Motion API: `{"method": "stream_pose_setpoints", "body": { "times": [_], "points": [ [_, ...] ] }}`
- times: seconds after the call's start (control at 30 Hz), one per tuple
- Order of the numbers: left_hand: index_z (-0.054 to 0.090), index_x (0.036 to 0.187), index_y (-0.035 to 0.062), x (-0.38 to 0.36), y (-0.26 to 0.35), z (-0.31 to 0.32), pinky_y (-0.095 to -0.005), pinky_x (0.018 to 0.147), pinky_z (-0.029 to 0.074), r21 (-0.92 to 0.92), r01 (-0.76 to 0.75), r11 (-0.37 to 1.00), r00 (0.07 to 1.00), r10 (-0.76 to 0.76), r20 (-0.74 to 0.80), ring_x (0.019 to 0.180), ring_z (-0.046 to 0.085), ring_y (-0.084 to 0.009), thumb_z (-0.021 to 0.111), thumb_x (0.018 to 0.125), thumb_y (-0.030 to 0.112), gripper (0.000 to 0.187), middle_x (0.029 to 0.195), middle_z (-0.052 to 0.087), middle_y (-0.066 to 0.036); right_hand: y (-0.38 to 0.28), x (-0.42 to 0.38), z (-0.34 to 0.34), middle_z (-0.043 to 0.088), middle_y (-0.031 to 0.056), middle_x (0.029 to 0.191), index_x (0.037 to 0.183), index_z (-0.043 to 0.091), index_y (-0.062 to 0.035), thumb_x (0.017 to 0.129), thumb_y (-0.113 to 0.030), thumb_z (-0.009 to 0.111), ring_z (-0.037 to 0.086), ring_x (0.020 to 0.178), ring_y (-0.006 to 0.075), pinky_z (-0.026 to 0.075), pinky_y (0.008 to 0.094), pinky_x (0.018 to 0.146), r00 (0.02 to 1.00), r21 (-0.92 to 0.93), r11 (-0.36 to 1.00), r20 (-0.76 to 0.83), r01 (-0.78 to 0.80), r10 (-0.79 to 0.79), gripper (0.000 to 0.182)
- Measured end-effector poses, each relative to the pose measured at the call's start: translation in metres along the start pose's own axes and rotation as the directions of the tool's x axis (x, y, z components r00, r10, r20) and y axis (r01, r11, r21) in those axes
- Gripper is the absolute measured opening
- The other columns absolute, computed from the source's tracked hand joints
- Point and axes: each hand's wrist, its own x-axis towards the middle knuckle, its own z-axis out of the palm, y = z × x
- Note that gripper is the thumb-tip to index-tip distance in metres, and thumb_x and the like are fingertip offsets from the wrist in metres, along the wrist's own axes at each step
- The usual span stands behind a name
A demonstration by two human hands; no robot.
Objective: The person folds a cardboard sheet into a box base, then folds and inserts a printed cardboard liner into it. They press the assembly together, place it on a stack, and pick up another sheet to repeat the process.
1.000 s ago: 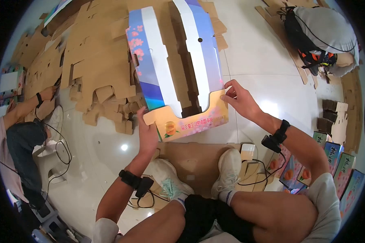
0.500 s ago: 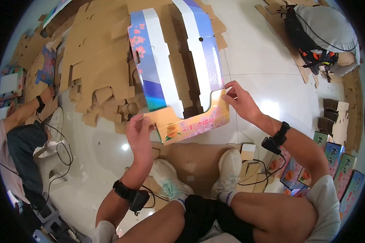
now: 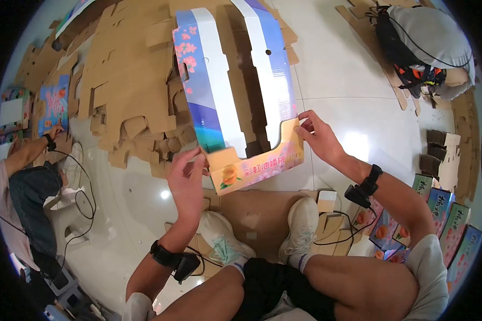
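A printed cardboard box (image 3: 260, 169) is held up in front of me, with an orange front panel showing a peach and Chinese characters. Its long blue sides have white inner flaps, and a brown gap runs between them. My left hand (image 3: 190, 171) pinches the front panel's left corner between thumb and fingers. At the right corner, my right hand (image 3: 318, 136) grips the panel's edge with its thumb and fingers. Each of my wrists carries a black strapped device.
Flattened brown cardboard (image 3: 123, 69) is heaped behind the box. A co-worker's arm (image 3: 24, 155) handles a blue printed piece (image 3: 53, 104) at the left. Another person (image 3: 434, 40) is at the upper right. Folded printed boxes (image 3: 439, 214) lie at the lower right, and cables cross the floor.
The box's left end has shifted slightly right and down, with my left hand at its corner. The co-worker's hand has moved left and down, and the blue piece stands more upright.
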Motion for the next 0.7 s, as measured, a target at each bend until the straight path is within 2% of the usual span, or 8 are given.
{"method": "stream_pose_setpoints", "body": {
  "times": [0.03, 0.13, 0.23, 0.33, 0.43, 0.53, 0.63, 0.7],
  "points": [
    [0.071, 0.125, 0.0003, -0.004, -0.001, 0.003, -0.0263, 0.072, 0.054, 0.077, -0.133, 0.988, 0.991, 0.133, 0.007, 0.092, 0.064, -0.0129, 0.063, 0.106, 0.011, 0.024, 0.115, 0.063, -0.007, -0.001, -0.001, -0.002, 0.070, 0.0158, 0.097, 0.127, 0.052, -0.0006, 0.107, -0.019, 0.063, 0.070, 0.089, 0.0240, 0.057, 0.0389, 0.082, 1.000, -0.008, 1.000, 0.009, -0.003, 0.003, 0.029],
    [0.071, 0.124, -0.0027, -0.007, -0.002, 0.009, -0.0290, 0.080, 0.053, 0.195, -0.150, 0.969, 0.988, 0.152, 0.008, 0.095, 0.061, -0.0147, 0.058, 0.107, 0.008, 0.023, 0.116, 0.060, -0.010, -0.004, -0.003, -0.004, 0.070, 0.0159, 0.097, 0.126, 0.053, -0.0002, 0.107, -0.019, 0.064, 0.070, 0.089, 0.0244, 0.057, 0.0391, 0.082, 0.999, -0.021, 1.000, 0.028, -0.014, 0.014, 0.029],
    [0.071, 0.124, -0.0032, -0.002, -0.009, 0.013, -0.0333, 0.085, 0.051, 0.277, -0.156, 0.948, 0.982, 0.179, -0.057, 0.097, 0.061, -0.0181, 0.056, 0.107, 0.007, 0.025, 0.114, 0.060, -0.011, -0.005, -0.003, -0.002, 0.070, 0.0160, 0.096, 0.126, 0.053, 0.0001, 0.107, -0.020, 0.064, 0.069, 0.088, 0.0249, 0.056, 0.0394, 0.081, 1.000, -0.020, 1.000, 0.027, -0.012, 0.012, 0.030],
    [0.070, 0.126, -0.0025, 0.002, -0.008, 0.006, -0.0361, 0.088, 0.051, 0.368, -0.235, 0.900, 0.971, 0.238, 0.037, 0.100, 0.061, -0.0213, 0.060, 0.104, 0.003, 0.025, 0.113, 0.061, -0.013, 0.000, -0.006, 0.001, 0.070, 0.0168, 0.094, 0.125, 0.052, 0.0001, 0.107, -0.020, 0.063, 0.069, 0.086, 0.0258, 0.056, 0.0400, 0.080, 1.000, -0.017, 1.000, 0.017, 0.006, -0.006, 0.029],
    [0.068, 0.130, -0.0019, 0.006, -0.013, -0.013, -0.0328, 0.084, 0.054, 0.545, -0.515, 0.662, 0.855, 0.442, 0.271, 0.097, 0.062, -0.0198, 0.064, 0.103, 0.005, 0.028, 0.113, 0.063, -0.011, -0.002, -0.005, -0.002, 0.069, 0.0180, 0.093, 0.124, 0.052, 0.0000, 0.107, -0.019, 0.063, 0.069, 0.084, 0.0274, 0.055, 0.0409, 0.078, 0.999, -0.051, 0.998, 0.015, 0.046, -0.045, 0.028],
    [0.070, 0.129, 0.0003, 0.013, -0.013, -0.015, -0.0315, 0.078, 0.055, 0.589, -0.565, 0.578, 0.818, 0.485, 0.309, 0.092, 0.064, -0.0188, 0.076, 0.095, 0.004, 0.035, 0.110, 0.065, -0.011, 0.001, -0.005, -0.001, 0.069, 0.0184, 0.091, 0.123, 0.050, 0.0001, 0.107, -0.020, 0.063, 0.068, 0.081, 0.0295, 0.055, 0.0420, 0.075, 0.998, -0.055, 0.996, 0.024, 0.066, -0.065, 0.029],
    [0.071, 0.129, 0.0017, 0.009, 0.002, -0.007, -0.0310, 0.073, 0.055, 0.478, -0.301, 0.825, 0.953, 0.247, 0.176, 0.085, 0.064, -0.0179, 0.082, 0.090, 0.005, 0.041, 0.102, 0.066, -0.010, 0.003, -0.005, 0.000, 0.069, 0.0186, 0.090, 0.123, 0.049, 0.0004, 0.107, -0.020, 0.063, 0.068, 0.080, 0.0300, 0.055, 0.0425, 0.075, 0.997, -0.046, 0.996, 0.025, 0.078, -0.077, 0.029],
    [0.071, 0.128, 0.0023, 0.011, -0.002, -0.012, -0.0311, 0.073, 0.055, 0.471, -0.354, 0.808, 0.934, 0.283, 0.217, 0.082, 0.064, -0.0176, 0.082, 0.090, 0.005, 0.040, 0.097, 0.066, -0.009, 0.003, -0.006, 0.001, 0.069, 0.0188, 0.090, 0.122, 0.049, 0.0003, 0.107, -0.020, 0.063, 0.068, 0.080, 0.0303, 0.055, 0.0426, 0.075, 0.996, -0.057, 0.995, 0.025, 0.086, -0.084, 0.029]
  ]
}}
